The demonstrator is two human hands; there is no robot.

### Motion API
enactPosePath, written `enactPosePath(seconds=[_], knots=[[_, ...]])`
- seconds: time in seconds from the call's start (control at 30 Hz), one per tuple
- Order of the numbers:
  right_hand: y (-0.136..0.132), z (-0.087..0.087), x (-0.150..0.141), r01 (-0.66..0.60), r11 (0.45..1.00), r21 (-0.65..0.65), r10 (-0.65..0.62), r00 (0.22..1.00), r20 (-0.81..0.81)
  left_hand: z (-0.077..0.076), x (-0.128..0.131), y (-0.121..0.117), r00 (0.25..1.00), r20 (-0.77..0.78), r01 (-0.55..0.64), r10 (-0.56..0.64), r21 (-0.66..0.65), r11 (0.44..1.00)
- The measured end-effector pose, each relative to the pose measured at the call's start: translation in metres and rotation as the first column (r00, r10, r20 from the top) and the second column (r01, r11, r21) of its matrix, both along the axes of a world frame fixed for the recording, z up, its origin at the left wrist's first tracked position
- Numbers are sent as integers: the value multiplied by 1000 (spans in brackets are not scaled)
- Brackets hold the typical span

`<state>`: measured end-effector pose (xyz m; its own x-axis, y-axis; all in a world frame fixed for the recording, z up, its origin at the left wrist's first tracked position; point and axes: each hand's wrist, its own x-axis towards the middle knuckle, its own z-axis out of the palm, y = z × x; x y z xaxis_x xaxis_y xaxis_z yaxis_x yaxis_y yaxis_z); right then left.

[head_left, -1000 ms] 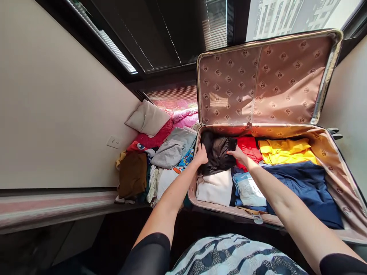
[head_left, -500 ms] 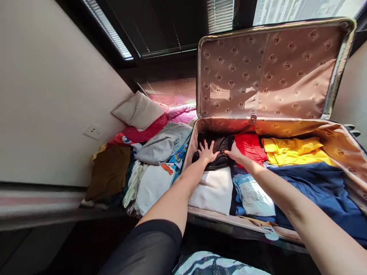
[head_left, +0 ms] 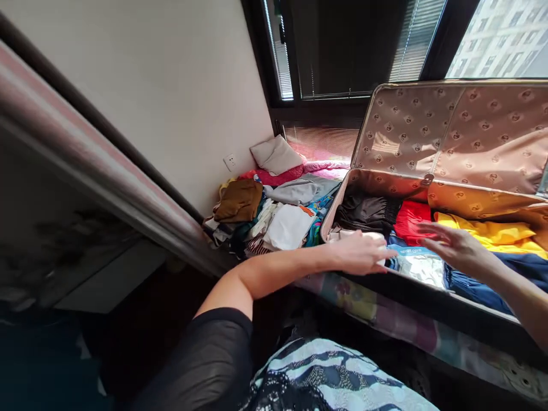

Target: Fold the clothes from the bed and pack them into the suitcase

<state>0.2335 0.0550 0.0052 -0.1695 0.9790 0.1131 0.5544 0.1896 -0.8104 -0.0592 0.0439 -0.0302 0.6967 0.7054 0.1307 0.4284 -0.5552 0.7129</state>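
My left hand (head_left: 359,253) is over the front rim of the open suitcase (head_left: 325,222), above the white garment, which it mostly hides. Its fingers point right and are parted. To its right, my right hand (head_left: 458,246) hovers with fingers spread over the clothes, holding nothing. Black folded clothing (head_left: 363,210) lies in the back left of the case. Beside it are a red garment (head_left: 413,220) and a yellow garment (head_left: 488,229). A light blue and white piece (head_left: 423,267) sits in front of the red one, with navy cloth (head_left: 475,282) to the right.
Left of the suitcase are piled clothes: a brown garment (head_left: 240,200), a white shirt (head_left: 287,227) and a grey garment (head_left: 299,188). Behind them a pale cushion (head_left: 276,155) leans near the wall. The raised lid (head_left: 462,131) stands before the window.
Both hands have lifted off the black clothing and come forward, the left towards the front rim and the right further right. My view has swung left.
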Motion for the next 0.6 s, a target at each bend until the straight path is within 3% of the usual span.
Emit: enactPosePath(seconds=[0.07, 0.13, 0.2, 0.3, 0.4, 0.5, 0.6], knots=[[-73, -4, 0, -7, 997, 72, 6, 1000, 8, 3, -35, -65, 977, 5, 213, -214, 39, 976], [-134, -18, -3, 14, 999, 45, -13, 1000, -19, 4, -74, -105, 987, 16, 160, -161, 41, 986], [-181, -35, -8, 59, 997, -45, -62, 995, -80, 7, -117, -115, 998, 53, -18, 17, 23, 1000], [-226, -54, -17, 173, 963, -209, -211, 961, -181, 21, -184, -87, 939, 99, -329, 328, -13, 944], [-246, -62, -27, 252, 900, -355, -340, 916, -212, 39, -241, -36, 808, 61, -588, 586, 27, 808], [-248, -61, -34, 276, 853, -444, -392, 900, -192, 54, -275, 14, 753, -38, -652, 658, 101, 752], [-244, -60, -39, 306, 832, -463, -423, 889, -172, 59, -282, 56, 735, -139, -654, 664, 116, 748]])
